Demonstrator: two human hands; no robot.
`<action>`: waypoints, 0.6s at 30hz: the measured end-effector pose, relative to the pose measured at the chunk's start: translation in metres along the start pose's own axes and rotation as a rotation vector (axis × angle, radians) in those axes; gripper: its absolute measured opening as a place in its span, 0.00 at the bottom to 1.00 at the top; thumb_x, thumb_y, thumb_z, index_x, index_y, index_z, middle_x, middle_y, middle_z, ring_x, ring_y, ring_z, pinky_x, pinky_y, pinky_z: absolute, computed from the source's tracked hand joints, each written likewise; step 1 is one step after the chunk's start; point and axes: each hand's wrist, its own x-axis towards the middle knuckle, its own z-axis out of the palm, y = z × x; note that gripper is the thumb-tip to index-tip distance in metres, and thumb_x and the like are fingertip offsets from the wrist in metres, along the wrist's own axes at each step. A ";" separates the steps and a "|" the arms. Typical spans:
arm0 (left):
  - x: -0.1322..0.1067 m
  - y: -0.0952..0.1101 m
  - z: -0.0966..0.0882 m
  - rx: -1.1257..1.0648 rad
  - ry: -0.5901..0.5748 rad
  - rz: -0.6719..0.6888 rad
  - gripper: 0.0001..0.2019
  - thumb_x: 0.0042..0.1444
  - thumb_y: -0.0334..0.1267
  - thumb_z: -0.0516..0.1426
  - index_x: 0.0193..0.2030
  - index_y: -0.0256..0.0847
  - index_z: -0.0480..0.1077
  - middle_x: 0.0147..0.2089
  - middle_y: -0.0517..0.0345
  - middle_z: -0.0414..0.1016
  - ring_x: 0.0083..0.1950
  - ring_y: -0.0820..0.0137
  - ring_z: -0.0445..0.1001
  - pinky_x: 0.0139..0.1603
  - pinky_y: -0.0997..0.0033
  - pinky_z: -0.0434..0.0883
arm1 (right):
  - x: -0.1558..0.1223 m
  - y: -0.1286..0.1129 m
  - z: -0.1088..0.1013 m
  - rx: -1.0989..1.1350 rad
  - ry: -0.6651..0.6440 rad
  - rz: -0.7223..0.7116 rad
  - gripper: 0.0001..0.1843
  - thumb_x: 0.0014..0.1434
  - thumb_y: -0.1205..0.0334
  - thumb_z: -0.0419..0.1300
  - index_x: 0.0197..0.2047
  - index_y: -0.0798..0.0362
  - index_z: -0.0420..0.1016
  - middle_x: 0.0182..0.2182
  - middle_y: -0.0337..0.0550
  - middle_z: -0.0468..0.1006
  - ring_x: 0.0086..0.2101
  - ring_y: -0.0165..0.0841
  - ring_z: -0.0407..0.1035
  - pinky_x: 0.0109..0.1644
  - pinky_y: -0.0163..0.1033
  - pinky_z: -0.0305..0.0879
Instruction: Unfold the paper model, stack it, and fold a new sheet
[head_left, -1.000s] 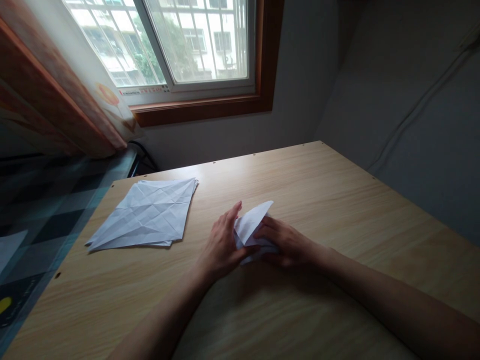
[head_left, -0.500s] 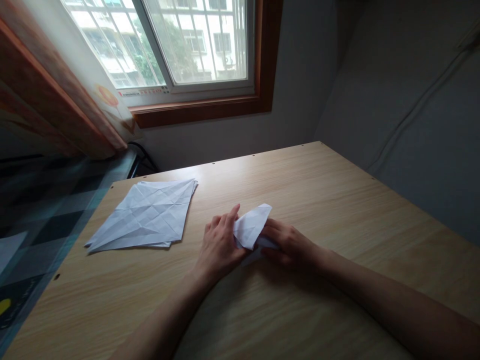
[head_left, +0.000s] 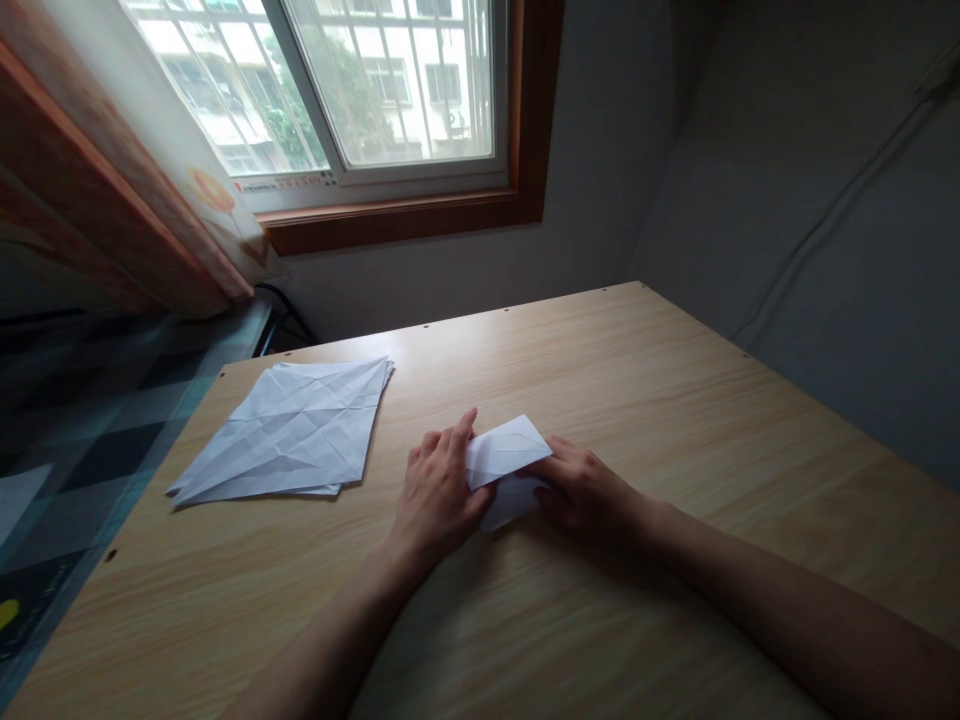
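Observation:
A small white folded paper (head_left: 507, 452) lies on the wooden table (head_left: 675, 400) between my two hands. My left hand (head_left: 439, 490) rests on its left side, fingers curled on the paper with the index finger pointing up along its edge. My right hand (head_left: 589, 490) presses on the paper's right side, fingertips on the fold. The upper flap of the paper lies nearly flat, and the lower part shows between my hands.
A stack of creased white paper sheets (head_left: 289, 430) lies on the table to the left. Behind the table are a window (head_left: 360, 90) with a wooden sill and a curtain (head_left: 135, 180). A checked floor (head_left: 82, 440) drops off at the left edge.
The raised flap of the folded paper has been pushed down from standing up to nearly flat. Both hands stayed in place on the paper.

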 end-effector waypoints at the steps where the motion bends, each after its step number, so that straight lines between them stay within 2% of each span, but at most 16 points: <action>1: 0.000 -0.001 0.000 0.000 0.005 0.004 0.40 0.48 0.35 0.59 0.68 0.39 0.50 0.56 0.47 0.72 0.54 0.52 0.66 0.53 0.50 0.63 | -0.001 0.000 -0.001 -0.002 -0.011 0.001 0.18 0.52 0.74 0.57 0.48 0.56 0.73 0.44 0.55 0.76 0.43 0.43 0.70 0.45 0.46 0.71; 6: -0.003 -0.002 0.002 0.035 0.075 0.072 0.35 0.48 0.34 0.60 0.65 0.38 0.55 0.56 0.45 0.71 0.54 0.53 0.67 0.52 0.52 0.65 | -0.001 0.000 -0.004 -0.015 -0.054 0.003 0.18 0.54 0.73 0.57 0.49 0.57 0.73 0.44 0.55 0.76 0.45 0.44 0.70 0.47 0.48 0.72; 8: -0.004 -0.001 0.002 0.074 0.166 0.117 0.28 0.49 0.34 0.60 0.58 0.37 0.61 0.54 0.44 0.71 0.52 0.54 0.68 0.50 0.54 0.66 | -0.001 0.001 -0.003 -0.031 -0.057 -0.002 0.17 0.55 0.72 0.57 0.49 0.59 0.73 0.45 0.58 0.75 0.47 0.45 0.69 0.49 0.49 0.71; 10: -0.005 0.001 0.001 0.113 0.236 0.180 0.16 0.52 0.33 0.59 0.48 0.37 0.67 0.48 0.46 0.73 0.48 0.57 0.69 0.48 0.57 0.67 | 0.000 0.001 -0.003 -0.052 -0.044 0.004 0.18 0.55 0.71 0.57 0.50 0.60 0.73 0.46 0.60 0.75 0.48 0.46 0.68 0.50 0.50 0.71; 12: -0.005 0.003 0.000 0.123 0.238 0.250 0.03 0.57 0.33 0.57 0.38 0.39 0.69 0.39 0.51 0.74 0.42 0.60 0.70 0.44 0.60 0.67 | -0.001 0.000 -0.002 -0.064 -0.032 0.012 0.19 0.55 0.70 0.58 0.51 0.59 0.72 0.48 0.60 0.75 0.48 0.46 0.68 0.51 0.50 0.71; 13: -0.005 0.003 -0.001 0.111 0.223 0.279 0.03 0.59 0.33 0.56 0.35 0.40 0.69 0.35 0.53 0.74 0.39 0.62 0.70 0.42 0.62 0.66 | -0.001 -0.001 -0.002 -0.068 -0.035 0.012 0.19 0.55 0.69 0.58 0.52 0.59 0.72 0.49 0.59 0.75 0.49 0.46 0.67 0.52 0.50 0.70; 15: -0.004 0.003 -0.002 0.062 0.206 0.300 0.08 0.62 0.34 0.53 0.31 0.41 0.70 0.31 0.56 0.73 0.36 0.65 0.69 0.39 0.65 0.66 | -0.001 -0.003 -0.003 -0.083 -0.055 0.003 0.19 0.56 0.68 0.59 0.52 0.57 0.72 0.49 0.56 0.76 0.50 0.45 0.67 0.53 0.50 0.69; 18: -0.004 0.002 -0.002 -0.027 0.230 0.246 0.09 0.63 0.34 0.53 0.31 0.40 0.70 0.30 0.56 0.73 0.33 0.67 0.69 0.36 0.68 0.66 | -0.002 -0.005 -0.005 -0.152 -0.089 -0.027 0.18 0.58 0.66 0.59 0.52 0.55 0.73 0.50 0.52 0.77 0.48 0.45 0.68 0.52 0.52 0.69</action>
